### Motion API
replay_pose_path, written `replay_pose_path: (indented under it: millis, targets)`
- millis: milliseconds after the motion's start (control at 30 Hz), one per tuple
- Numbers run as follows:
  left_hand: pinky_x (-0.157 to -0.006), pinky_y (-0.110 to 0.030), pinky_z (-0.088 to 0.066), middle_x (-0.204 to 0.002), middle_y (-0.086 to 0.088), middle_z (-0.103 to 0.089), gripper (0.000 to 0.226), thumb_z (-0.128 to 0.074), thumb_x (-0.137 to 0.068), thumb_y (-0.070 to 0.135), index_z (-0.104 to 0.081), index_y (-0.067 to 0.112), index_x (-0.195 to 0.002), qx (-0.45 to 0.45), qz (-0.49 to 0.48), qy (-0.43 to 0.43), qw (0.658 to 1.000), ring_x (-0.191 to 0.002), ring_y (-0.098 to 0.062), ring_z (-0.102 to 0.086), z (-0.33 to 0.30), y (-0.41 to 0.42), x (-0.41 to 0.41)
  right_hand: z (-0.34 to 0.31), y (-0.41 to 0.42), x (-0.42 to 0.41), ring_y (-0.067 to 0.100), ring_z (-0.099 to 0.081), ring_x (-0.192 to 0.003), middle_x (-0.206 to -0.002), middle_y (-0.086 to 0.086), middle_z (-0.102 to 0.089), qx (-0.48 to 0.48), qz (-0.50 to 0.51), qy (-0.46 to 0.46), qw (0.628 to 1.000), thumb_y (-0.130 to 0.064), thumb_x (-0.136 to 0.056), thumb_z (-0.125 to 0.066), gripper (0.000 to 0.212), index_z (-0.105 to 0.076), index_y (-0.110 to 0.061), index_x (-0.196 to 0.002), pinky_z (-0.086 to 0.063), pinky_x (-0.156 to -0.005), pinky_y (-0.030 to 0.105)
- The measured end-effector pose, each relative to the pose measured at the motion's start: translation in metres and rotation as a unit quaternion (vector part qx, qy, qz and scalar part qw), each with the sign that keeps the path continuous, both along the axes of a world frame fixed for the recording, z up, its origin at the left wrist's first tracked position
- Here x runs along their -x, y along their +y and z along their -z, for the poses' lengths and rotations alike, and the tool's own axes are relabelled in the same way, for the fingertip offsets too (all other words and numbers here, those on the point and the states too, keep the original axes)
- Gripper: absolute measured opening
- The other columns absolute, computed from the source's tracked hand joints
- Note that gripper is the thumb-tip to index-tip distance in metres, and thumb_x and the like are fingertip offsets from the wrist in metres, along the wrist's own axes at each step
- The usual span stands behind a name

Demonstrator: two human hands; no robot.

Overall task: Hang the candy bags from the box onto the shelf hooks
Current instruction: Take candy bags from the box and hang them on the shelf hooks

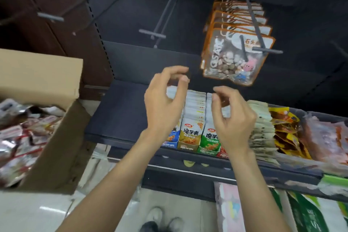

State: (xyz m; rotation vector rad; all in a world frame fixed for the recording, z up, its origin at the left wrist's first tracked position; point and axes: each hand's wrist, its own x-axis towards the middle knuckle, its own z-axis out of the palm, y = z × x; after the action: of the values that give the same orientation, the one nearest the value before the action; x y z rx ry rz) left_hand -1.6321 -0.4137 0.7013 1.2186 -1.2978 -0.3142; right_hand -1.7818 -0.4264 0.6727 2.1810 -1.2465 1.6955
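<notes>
Several orange-edged clear candy bags point(237, 51) hang in a row on a dark shelf hook point(254, 22) at the upper right. Both of my hands are raised below and left of them, holding nothing. My left hand point(165, 100) has loosely curled fingers, thumb near the fingertips. My right hand point(231, 117) is also loosely curled, just below the front bag and apart from it. The cardboard box point(56, 149) stands at the left with several shiny red-and-white bags point(20, 133) inside.
Two bare hooks point(162, 22) point(62, 3) jut out left of the loaded one. Below my hands a dark shelf point(116, 118) carries rows of snack packets point(190, 133) and, to the right, yellow and pink packs point(286, 132). More goods lie on a lower shelf.
</notes>
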Motion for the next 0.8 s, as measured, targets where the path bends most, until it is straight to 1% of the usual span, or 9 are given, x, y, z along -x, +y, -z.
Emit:
replay_pose_path:
  millis: [100,200,300,400,467,567,667,733,800]
  targets:
    - [-0.076,-0.03,-0.05,-0.079,0.019,-0.064,0.015,-0.049,-0.093,0.03,-0.063,0.029,-0.098,-0.023,-0.058,-0.026,0.998,-0.082,-0.01,-0.064,0.029,0.03,-0.038,0.026,0.005,-0.03,0.01,-0.065,-0.077,-0.093,0.003,-0.071,-0.094,-0.057,0.053,0.992,-0.02,-0.095,-0.054,0.021,-0.067,-0.006,-0.102,-0.052,-0.063,0.023]
    - [-0.068,-0.034,-0.051,-0.073,0.017,-0.064,0.02,-0.05,-0.093,0.033,-0.067,0.023,-0.097,-0.088,-0.098,-0.064,0.989,-0.076,-0.01,-0.064,0.062,0.065,-0.092,0.054,0.015,-0.066,0.014,-0.068,-0.085,-0.1,-0.002,-0.07,-0.182,-0.102,0.121,0.97,-0.03,-0.096,-0.048,0.027,-0.065,-0.014,-0.108,-0.051,-0.067,0.026]
    - [-0.064,-0.024,-0.048,-0.081,0.024,-0.063,0.02,-0.052,-0.092,0.036,-0.068,0.027,-0.099,-0.183,-0.124,-0.133,0.966,-0.075,-0.002,-0.059,0.09,0.107,-0.152,0.076,0.028,-0.101,0.017,-0.066,-0.091,-0.104,-0.003,-0.069,-0.237,-0.144,0.192,0.941,-0.025,-0.094,-0.056,0.023,-0.065,-0.017,-0.112,-0.047,-0.069,0.023]
    - [-0.073,-0.01,-0.04,-0.101,0.02,-0.066,0.017,-0.057,-0.093,0.024,-0.069,0.027,-0.106,-0.285,-0.132,-0.167,0.935,-0.09,-0.001,-0.057,0.108,0.147,-0.212,0.091,0.041,-0.143,0.022,-0.064,-0.093,-0.106,-0.003,-0.067,-0.283,-0.191,0.247,0.907,-0.02,-0.09,-0.06,0.022,-0.065,-0.018,-0.111,-0.05,-0.069,0.03]
    - [-0.077,-0.012,-0.04,-0.109,0.018,-0.065,0.019,-0.059,-0.092,0.016,-0.068,0.025,-0.106,-0.331,-0.135,-0.15,0.922,-0.097,-0.005,-0.059,0.115,0.171,-0.25,0.095,0.049,-0.176,0.02,-0.063,-0.094,-0.106,-0.006,-0.066,-0.306,-0.217,0.267,0.888,-0.02,-0.091,-0.061,0.02,-0.065,-0.02,-0.111,-0.047,-0.067,0.03]
    - [-0.073,-0.011,-0.04,-0.106,0.021,-0.061,0.017,-0.063,-0.09,0.013,-0.069,0.021,-0.104,-0.343,-0.173,-0.139,0.912,-0.092,-0.008,-0.061,0.119,0.197,-0.309,0.096,0.062,-0.234,0.013,-0.061,-0.099,-0.111,-0.009,-0.065,-0.332,-0.265,0.277,0.862,-0.02,-0.094,-0.06,0.021,-0.063,-0.022,-0.114,-0.042,-0.07,0.025]
    - [-0.068,-0.007,-0.04,-0.107,0.016,-0.064,0.017,-0.063,-0.091,0.014,-0.069,0.02,-0.106,-0.322,-0.192,-0.124,0.919,-0.08,-0.009,-0.061,0.119,0.204,-0.37,0.092,0.074,-0.303,0.012,-0.06,-0.103,-0.114,-0.009,-0.064,-0.346,-0.285,0.277,0.85,-0.021,-0.096,-0.057,0.022,-0.063,-0.023,-0.116,-0.047,-0.077,0.029]
    - [-0.067,-0.001,-0.039,-0.106,0.015,-0.063,0.018,-0.062,-0.091,0.01,-0.069,0.017,-0.107,-0.308,-0.199,-0.116,0.923,-0.083,-0.005,-0.059,0.12,0.197,-0.408,0.09,0.078,-0.348,0.014,-0.059,-0.105,-0.116,-0.008,-0.063,-0.339,-0.28,0.288,0.85,-0.022,-0.096,-0.056,0.022,-0.062,-0.023,-0.117,-0.046,-0.078,0.029]
    - [-0.068,0.001,-0.037,-0.107,0.014,-0.063,0.02,-0.06,-0.091,0.009,-0.068,0.016,-0.109,-0.303,-0.193,-0.121,0.925,-0.088,-0.005,-0.057,0.125,0.186,-0.44,0.089,0.077,-0.387,0.014,-0.057,-0.11,-0.123,-0.007,-0.061,-0.343,-0.267,0.305,0.847,-0.024,-0.097,-0.055,0.024,-0.061,-0.024,-0.12,-0.044,-0.08,0.03]
